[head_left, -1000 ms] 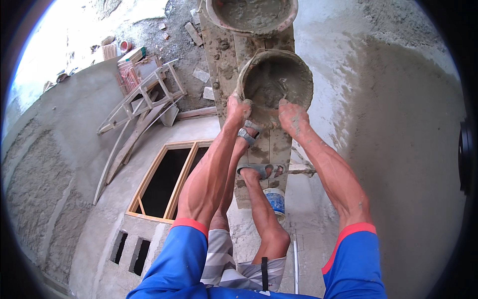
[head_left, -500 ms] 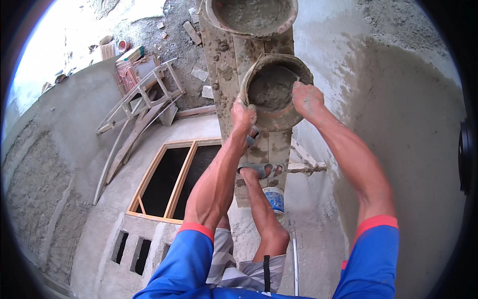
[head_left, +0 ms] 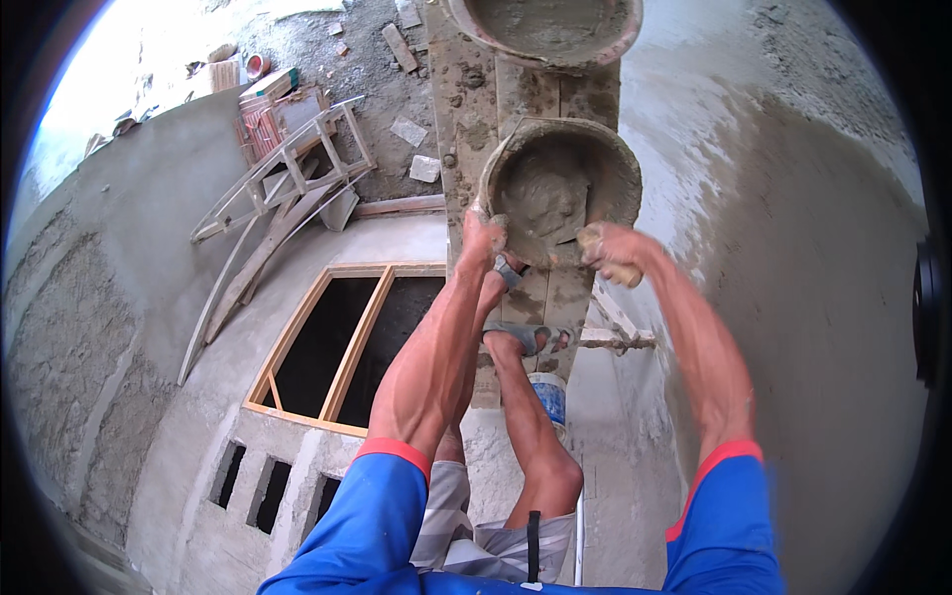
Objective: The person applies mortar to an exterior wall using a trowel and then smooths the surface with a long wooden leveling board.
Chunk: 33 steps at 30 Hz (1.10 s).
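Observation:
A mortar-caked bucket (head_left: 623, 183) stands on the plank platform, tilted with its mouth toward me. My left hand (head_left: 483, 236) is closed on its near left rim. My right hand (head_left: 615, 246) is wrapped round the wooden handle of a trowel (head_left: 623, 274) at the near right rim. The trowel's blade reaches into the bucket, and wet grey mortar (head_left: 543, 190) is heaped over and around it. Much of the blade is hidden by the mortar. Beyond this bucket, a second wide container (head_left: 631, 40) holds more grey mortar.
Under my sandalled feet run the mortar-stained planks (head_left: 466, 109). A blue and white pail (head_left: 548, 395) sits below their near end. The wall (head_left: 793, 278) on the right carries wet mortar. Left and below are a wood-framed opening (head_left: 385, 342) and a wooden frame (head_left: 297, 169) with loose boards.
My right hand has come nearer to me with the trowel, from the bucket's right side to its near rim. Mortar is now piled at the blade. My left hand keeps its hold.

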Each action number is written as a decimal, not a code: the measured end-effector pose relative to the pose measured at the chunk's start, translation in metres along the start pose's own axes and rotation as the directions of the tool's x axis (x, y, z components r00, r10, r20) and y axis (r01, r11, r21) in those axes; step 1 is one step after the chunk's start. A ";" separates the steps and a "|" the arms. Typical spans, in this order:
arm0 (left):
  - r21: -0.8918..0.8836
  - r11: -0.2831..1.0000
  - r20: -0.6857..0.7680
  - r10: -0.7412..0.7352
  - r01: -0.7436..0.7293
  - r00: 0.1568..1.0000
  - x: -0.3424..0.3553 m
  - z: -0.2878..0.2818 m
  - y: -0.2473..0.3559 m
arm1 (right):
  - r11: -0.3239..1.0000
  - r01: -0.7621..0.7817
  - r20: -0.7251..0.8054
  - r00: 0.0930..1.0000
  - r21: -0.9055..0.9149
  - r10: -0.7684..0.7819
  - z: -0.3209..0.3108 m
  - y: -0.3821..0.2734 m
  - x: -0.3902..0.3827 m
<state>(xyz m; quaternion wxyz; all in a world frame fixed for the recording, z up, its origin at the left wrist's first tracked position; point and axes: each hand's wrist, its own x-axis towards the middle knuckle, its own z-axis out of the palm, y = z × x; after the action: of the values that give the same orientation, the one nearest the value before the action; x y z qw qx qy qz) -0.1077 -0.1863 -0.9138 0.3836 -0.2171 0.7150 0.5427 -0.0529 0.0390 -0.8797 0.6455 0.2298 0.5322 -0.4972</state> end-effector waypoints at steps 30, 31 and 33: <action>0.111 0.965 0.268 0.202 -0.238 0.942 0.057 0.003 -0.014 | -0.378 -0.043 -0.157 0.862 0.925 -0.482 0.065 -0.020 0.000; -0.061 0.970 0.322 0.244 -0.237 0.915 0.057 0.005 -0.012 | -0.249 0.037 -0.142 0.898 0.968 -0.417 0.060 -0.019 -0.012; -0.162 0.982 0.396 0.155 -0.098 0.905 0.050 0.000 -0.006 | 0.218 0.182 -0.128 0.962 0.959 -0.240 0.050 -0.020 -0.039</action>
<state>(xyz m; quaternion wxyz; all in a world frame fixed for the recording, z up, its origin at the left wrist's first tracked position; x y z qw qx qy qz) -0.1340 -0.1828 -0.9571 0.4719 -0.0785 0.5926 0.6480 -0.0456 0.0052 -0.8231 0.3086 0.4895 0.1273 -0.8056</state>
